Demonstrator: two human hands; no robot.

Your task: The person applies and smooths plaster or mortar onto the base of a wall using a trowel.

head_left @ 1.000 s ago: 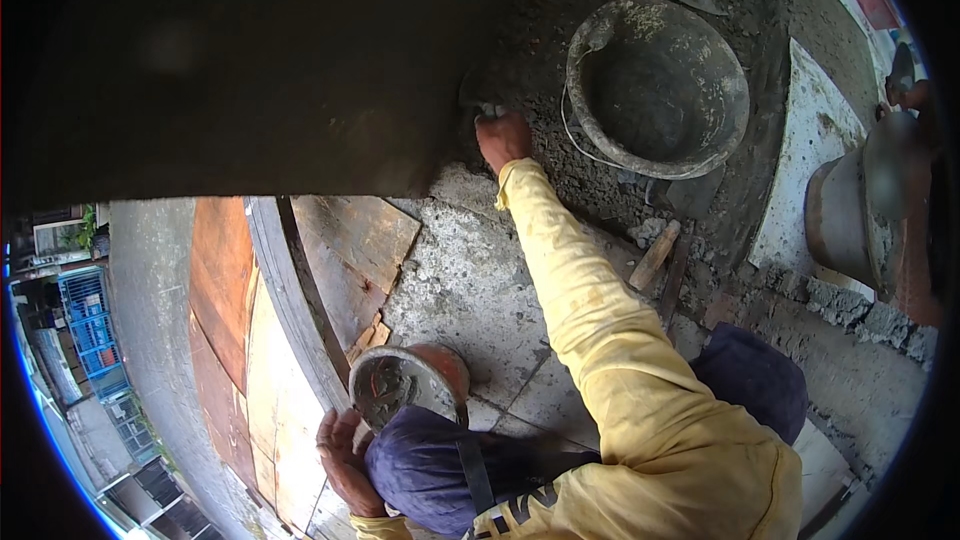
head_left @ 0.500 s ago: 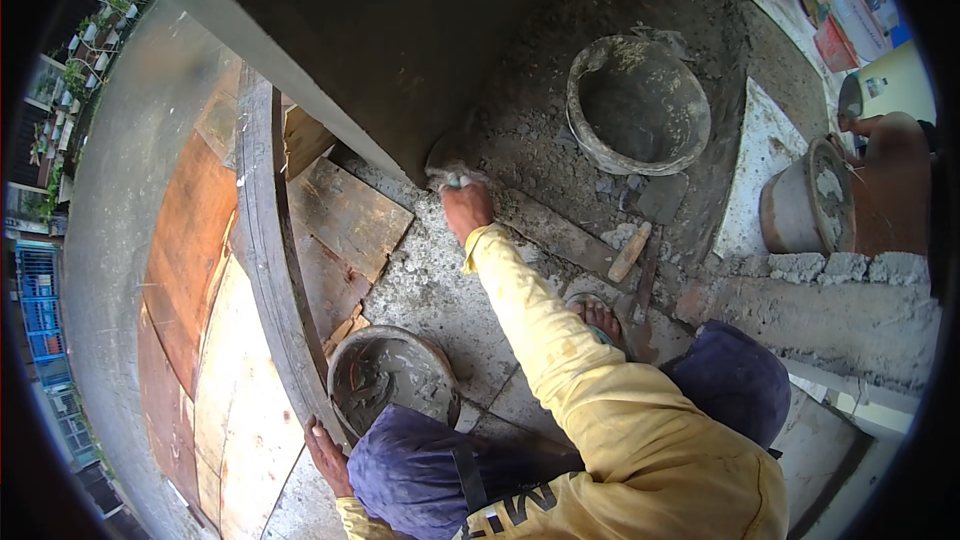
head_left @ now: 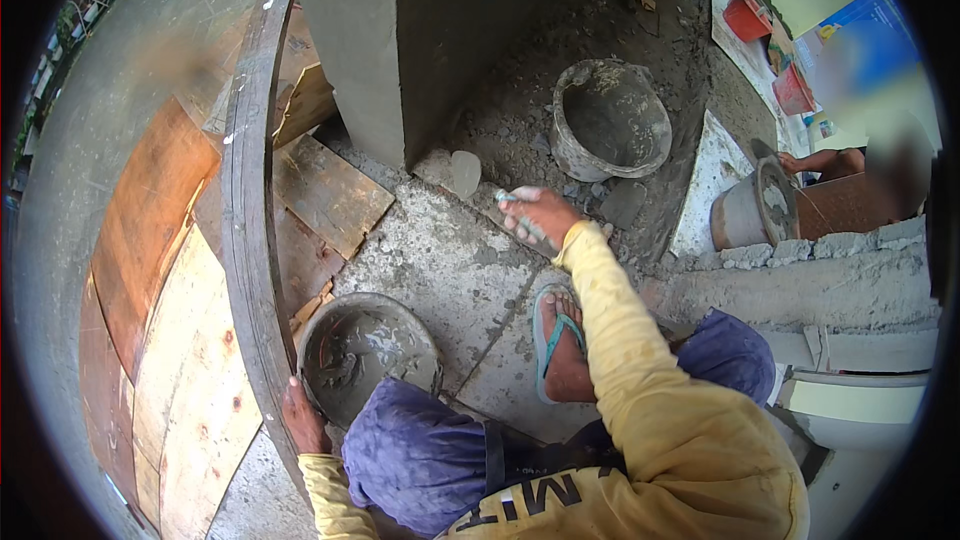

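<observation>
My right hand (head_left: 538, 218) is closed around the light-blue handle of a trowel (head_left: 466, 174), whose rounded grey blade points toward the foot of a grey plastered column (head_left: 368, 50). The blade stands just off the column's lower corner. My left hand (head_left: 305, 418) lies with stretched fingers against the edge of a long weathered wooden beam (head_left: 250, 170), beside a round tub (head_left: 432, 365) of wet grey mortar. Part of that hand's grip is hidden. A second, larger mortar-crusted tub (head_left: 574, 155) stands on the rubble beyond my right hand.
Wooden boards (head_left: 150, 230) lie left of the beam. My sandalled foot (head_left: 560, 345) is on the splashed tiles. At right, a low rough block wall (head_left: 780, 290) runs beside a grey bucket (head_left: 735, 220); another person's hand (head_left: 795, 162) is near it. Red containers (head_left: 745, 18) sit behind.
My right hand and the trowel have drawn back from the column's foot, toward the right, baring the blade. My left hand stays by the beam. The whole view has shifted.
</observation>
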